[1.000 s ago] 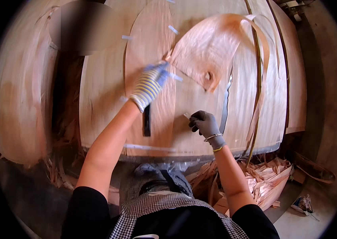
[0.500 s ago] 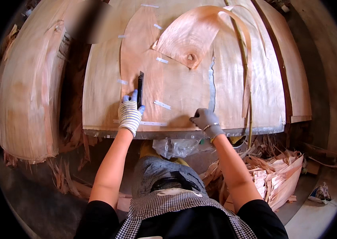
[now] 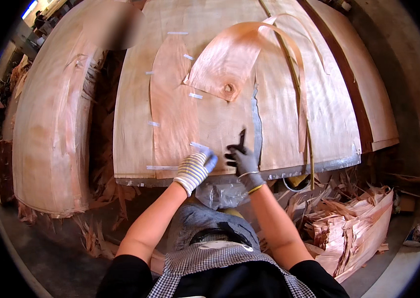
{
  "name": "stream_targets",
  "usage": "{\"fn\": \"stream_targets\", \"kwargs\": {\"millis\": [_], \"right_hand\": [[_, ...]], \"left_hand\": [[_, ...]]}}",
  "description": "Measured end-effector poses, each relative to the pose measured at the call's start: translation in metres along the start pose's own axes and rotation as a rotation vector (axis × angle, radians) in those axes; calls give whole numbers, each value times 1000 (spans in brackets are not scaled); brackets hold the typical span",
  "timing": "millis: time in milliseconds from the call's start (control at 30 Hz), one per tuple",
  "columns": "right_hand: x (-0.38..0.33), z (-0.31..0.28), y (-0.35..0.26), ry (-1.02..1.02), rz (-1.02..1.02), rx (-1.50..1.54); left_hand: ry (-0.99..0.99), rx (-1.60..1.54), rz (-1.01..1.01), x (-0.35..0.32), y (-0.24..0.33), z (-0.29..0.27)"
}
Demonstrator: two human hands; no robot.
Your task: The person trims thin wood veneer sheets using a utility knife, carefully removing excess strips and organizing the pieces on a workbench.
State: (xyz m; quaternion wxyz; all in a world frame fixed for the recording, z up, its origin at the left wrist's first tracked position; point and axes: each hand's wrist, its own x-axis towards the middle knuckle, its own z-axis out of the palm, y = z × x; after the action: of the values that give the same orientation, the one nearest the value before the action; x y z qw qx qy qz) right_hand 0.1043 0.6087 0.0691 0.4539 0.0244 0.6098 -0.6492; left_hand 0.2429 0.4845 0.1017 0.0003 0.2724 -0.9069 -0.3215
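Observation:
My right hand [image 3: 245, 161], in a grey glove with dark fingertips, holds a slim black knife [image 3: 242, 137] that points away from me. It hovers over the near edge of a large wood veneer sheet [image 3: 222, 129]. Close by on the left is my left hand [image 3: 196, 169], in a striped glove with bluish fingers. Its fingers reach to the right, slightly blurred, with nothing visible in them. A long pinkish veneer strip [image 3: 174, 107] lies left of the hands, with short pale tape pieces [image 3: 196, 96] along its sides. A grey-blue split [image 3: 256, 121] runs beyond my right hand.
A loose veneer piece with a knot hole [image 3: 220, 74] curls across the far part of the sheet, trailing a narrow strip [image 3: 301, 109]. Another veneer stack [image 3: 51, 124] stands left, past a dark gap. Torn veneer scraps [image 3: 354, 228] lie at lower right. Clear plastic [image 3: 220, 195] hangs below the near edge.
The black knife has passed from my left hand to my right. My left hand has moved right and nearer me, my right slightly left. The whole view has shifted a little.

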Motion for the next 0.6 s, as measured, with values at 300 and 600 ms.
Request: {"fn": "stream_targets", "kwargs": {"millis": [300,600], "right_hand": [[118,58,-119,377,-135,-637],[112,7,-154,331,-207,-259]], "left_hand": [[-74,306,313,16,-50,17],[556,-380,139,194,-62,-75]]}}
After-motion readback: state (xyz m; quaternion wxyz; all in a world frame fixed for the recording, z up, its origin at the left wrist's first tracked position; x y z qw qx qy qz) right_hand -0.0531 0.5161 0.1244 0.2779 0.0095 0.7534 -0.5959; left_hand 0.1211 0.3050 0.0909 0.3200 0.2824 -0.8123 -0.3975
